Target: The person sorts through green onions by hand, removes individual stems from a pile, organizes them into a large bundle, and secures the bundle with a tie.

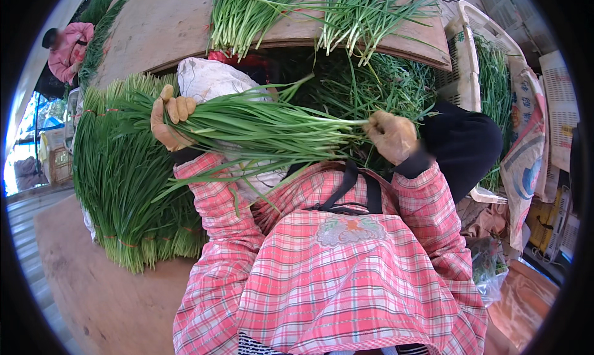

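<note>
A loose bunch of long green garlic chives lies crosswise in front of my chest. My left hand, in a tan glove, is wrapped round its leafy end. At the pale stem end my right hand, gloved too, has its fingers curled and pinched at the tips of a few chive stems. The exact grip of those fingertips is partly hidden. Below the bunch a white sack partly shows. Loose chive leaves lie heaped beyond my right hand.
Tied chive bundles are stacked at my left on a wooden board. More chives lie on a raised board ahead. A white plastic crate stands right, beside a printed sack. Another person is at far left.
</note>
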`<state>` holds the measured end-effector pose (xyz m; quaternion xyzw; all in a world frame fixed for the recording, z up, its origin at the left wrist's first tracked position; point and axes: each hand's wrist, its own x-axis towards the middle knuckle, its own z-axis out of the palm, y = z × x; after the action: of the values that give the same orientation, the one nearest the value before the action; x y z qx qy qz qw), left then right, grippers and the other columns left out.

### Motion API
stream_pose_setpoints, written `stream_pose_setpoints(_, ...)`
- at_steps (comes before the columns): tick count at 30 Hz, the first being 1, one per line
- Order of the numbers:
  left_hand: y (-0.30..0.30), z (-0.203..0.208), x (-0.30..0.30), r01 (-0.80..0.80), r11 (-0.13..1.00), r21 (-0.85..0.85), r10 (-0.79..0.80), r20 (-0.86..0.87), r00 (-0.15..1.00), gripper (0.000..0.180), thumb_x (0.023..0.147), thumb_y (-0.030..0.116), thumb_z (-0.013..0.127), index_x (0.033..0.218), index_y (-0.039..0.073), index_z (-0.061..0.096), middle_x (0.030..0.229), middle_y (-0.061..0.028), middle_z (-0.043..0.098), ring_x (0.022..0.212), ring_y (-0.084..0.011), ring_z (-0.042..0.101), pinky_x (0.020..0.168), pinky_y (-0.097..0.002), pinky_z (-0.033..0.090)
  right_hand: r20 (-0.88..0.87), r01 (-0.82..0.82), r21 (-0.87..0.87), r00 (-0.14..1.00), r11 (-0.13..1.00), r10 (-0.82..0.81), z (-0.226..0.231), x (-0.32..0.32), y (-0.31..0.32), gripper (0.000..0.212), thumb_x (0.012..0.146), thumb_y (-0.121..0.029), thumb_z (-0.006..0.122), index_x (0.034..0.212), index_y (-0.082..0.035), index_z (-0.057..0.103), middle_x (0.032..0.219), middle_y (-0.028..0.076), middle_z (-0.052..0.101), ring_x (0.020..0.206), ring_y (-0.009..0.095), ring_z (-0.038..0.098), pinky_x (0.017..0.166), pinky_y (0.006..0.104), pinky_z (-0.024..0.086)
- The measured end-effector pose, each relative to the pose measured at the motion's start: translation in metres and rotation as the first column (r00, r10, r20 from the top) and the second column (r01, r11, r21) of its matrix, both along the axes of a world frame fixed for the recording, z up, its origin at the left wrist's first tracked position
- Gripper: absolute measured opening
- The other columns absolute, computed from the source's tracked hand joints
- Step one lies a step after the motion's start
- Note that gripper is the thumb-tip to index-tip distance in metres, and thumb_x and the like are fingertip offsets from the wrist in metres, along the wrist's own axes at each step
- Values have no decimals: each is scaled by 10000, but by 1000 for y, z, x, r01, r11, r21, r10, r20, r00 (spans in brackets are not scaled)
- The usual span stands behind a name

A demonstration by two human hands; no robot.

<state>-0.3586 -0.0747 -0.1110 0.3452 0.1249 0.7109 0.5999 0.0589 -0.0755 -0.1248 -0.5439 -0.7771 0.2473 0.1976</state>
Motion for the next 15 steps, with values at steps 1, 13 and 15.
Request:
stream_pose_setpoints(1, 2, 1, 1, 33, 999, 18, -33, -14, 999, 384, 904, 209, 380, 1127, -66, 530, 472, 44, 316, 503, -93, 276, 571, -257, 258, 16, 106, 85, 994, 991, -108, -9, 9, 0, 160, 757, -217, 634, 732, -62, 604, 646, 123, 603, 607, 289, 605, 540, 373, 467)
stream_pose_setpoints(13, -5, 13, 16, -278, 919, -281, 306, 59, 950, 293, 888, 221, 388, 942, 11, 585, 502, 46, 296, 523, -112, 271, 621, -269, 308, -130, -274, 457, 920, 846, 369, -9, -80, 4, 129, 681, -139, 649, 747, -54, 579, 969, 110, 606, 903, 294, 571, 803, 406, 435)
stream_pose_setpoints(15, -9, 5, -4, -141, 967, -210, 168, 113, 979, 311, 893, 207, 374, 1004, 10, 586, 511, 46, 314, 538, -111, 276, 630, -274, 310, -128, -298, 452, 911, 841, 392, -9, -60, 5, 114, 680, -124, 648, 731, -56, 573, 984, 119, 599, 889, 291, 568, 764, 390, 455)
